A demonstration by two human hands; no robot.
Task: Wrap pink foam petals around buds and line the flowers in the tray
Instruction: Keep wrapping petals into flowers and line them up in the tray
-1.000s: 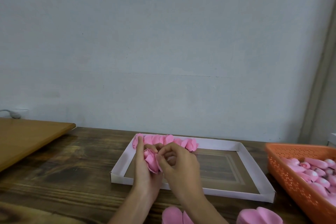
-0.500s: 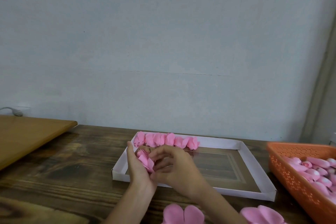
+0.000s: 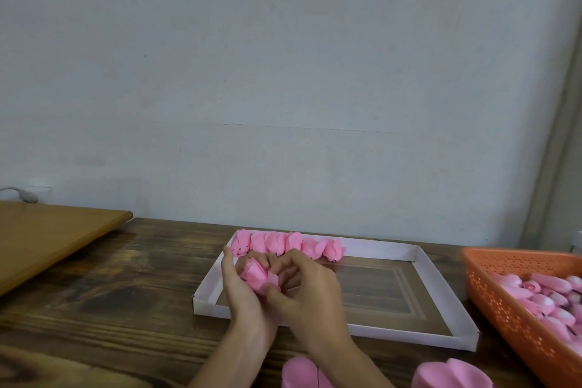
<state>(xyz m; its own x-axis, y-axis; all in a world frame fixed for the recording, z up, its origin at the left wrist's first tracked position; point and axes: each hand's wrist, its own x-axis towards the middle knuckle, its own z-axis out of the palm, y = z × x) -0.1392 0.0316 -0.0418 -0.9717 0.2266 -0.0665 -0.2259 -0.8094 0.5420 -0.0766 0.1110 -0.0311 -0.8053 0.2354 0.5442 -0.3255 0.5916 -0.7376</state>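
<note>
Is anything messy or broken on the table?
Nothing stands out. The finished flowers sit in a row along the far wall of the white tray, the buds lie inside the orange basket, and the left hand and right hand hold one flower over the tray.

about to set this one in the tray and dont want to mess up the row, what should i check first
1. Grip of left hand and right hand on the flower: ok.
2. Its petals wrapped closed all round: cannot tell, fingers hide part.
3. Free spot in the tray right of the row of flowers: ok.
4. That row lined along the far wall: ok.
5. Supply of loose petals at the near edge: ok.
6. Stock of buds in the orange basket: ok.
</note>
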